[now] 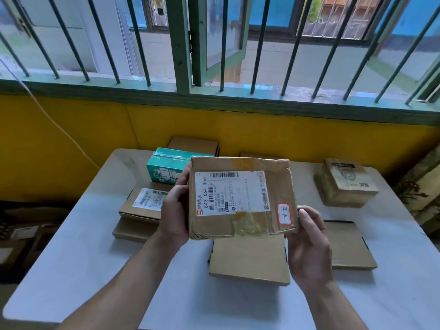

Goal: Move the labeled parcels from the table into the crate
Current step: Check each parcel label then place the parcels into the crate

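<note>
- Step in hand, as I read it: 1 labeled parcel is lifted off the white tabletop (90,234) and held up w/ its label facing the camera, prob. a label check before the carry.
- The brown cardboard parcel with a white shipping label and a small red-bordered sticker (240,198) is in the air at centre, above the flat plain cardboard mailer (248,256) lying near-centre on the table.
- Left hand (175,210) is clamped on the parcel's left edge; its fingers aren't visible.
- Right hand (309,244) grips the near-right corner, thumb on top by the sticker, fingers under.
- Hands are apart, 1 per side; both forearms reach in from the near edge.
- Crate: not in view, so its place can't be told. Next move calls for turning toward it, keeping both grips, then lowering the parcel in.
- Left on the table: a flat brown box with a white label (142,203) at left on top of another flat box, a teal carton (166,166) far-left, a printed brown box (345,184) far-right, a flat mailer (350,246) at right.
- More boxes sit behind, against the yellow wall (309,134).
</note>
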Available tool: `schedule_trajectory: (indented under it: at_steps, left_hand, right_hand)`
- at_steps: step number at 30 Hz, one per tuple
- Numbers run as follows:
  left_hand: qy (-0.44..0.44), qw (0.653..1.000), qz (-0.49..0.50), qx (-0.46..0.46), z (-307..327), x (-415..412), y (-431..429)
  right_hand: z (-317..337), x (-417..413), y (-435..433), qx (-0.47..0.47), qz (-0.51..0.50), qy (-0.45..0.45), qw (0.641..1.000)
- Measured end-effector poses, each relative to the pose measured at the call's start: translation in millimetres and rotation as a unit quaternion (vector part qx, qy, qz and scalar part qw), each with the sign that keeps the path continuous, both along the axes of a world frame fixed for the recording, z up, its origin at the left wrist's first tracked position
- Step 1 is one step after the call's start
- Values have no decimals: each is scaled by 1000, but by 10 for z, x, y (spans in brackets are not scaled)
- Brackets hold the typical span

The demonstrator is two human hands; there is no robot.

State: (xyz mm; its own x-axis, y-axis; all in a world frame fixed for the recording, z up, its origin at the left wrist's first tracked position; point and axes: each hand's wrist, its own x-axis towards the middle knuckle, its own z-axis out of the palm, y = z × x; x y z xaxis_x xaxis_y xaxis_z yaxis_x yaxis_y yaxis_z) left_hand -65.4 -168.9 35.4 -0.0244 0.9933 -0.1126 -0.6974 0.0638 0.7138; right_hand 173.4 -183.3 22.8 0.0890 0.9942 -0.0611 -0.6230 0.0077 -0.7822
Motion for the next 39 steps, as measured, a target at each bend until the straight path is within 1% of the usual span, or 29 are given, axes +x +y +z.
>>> schedule_trajectory:
  at_steps: [4,9,14,16,17,19,21,24,26,28,30,31,34,39]
  left_hand:
    - [6,1000,-3,8,52,-119,-49]
    - [6,1000,-13,-13,37,-233,-96]
    - [24,1000,1,-9,42,-386,-254]
    - [34,998,40,-29,23,-430,-352]
    - [58,995,73,-43,1,-461,-413]
    - [133,975,153,-89,-47,-553,-573]
    - [161,946,232,-160,-115,-684,-788]
    - [149,899,337,-237,-229,-924,-1156]
    - [151,865,401,-262,-285,-1099,-1407]
    - [124,842,449,-271,-322,-1283,-1677]
    - [86,828,483,-272,-355,-1492,-1950]
    - [83,820,496,-275,-373,-1611,-2097]
    - [115,795,518,-293,-434,-2031,-2550]
    - [104,764,560,-305,-658,-2991,-3295]
  right_hand:
    - [32,-121,-54,12,-8,-8,1000]
    - [54,-241,-104,30,-23,-9,999]
    - [9,-457,-148,18,5,-52,998]
    - [-26,-562,-134,0,37,-71,997]
    - [-40,-620,-122,-9,55,-86,995]
    - [-72,-767,-93,-25,100,-120,987]
    - [-116,-956,-95,-46,144,-141,978]
    - [-198,-1322,-139,-78,208,-151,963]
    - [-248,-1605,-218,-85,248,-165,951]
    - [-284,-1908,-344,-85,283,-173,940]
    - [-312,-2231,-507,-82,326,-174,925]
    - [-323,-2401,-585,-80,345,-177,919]
    - [-351,-3007,-848,-64,385,-194,900]
    - [-488,-4266,-1413,-45,440,-229,867]
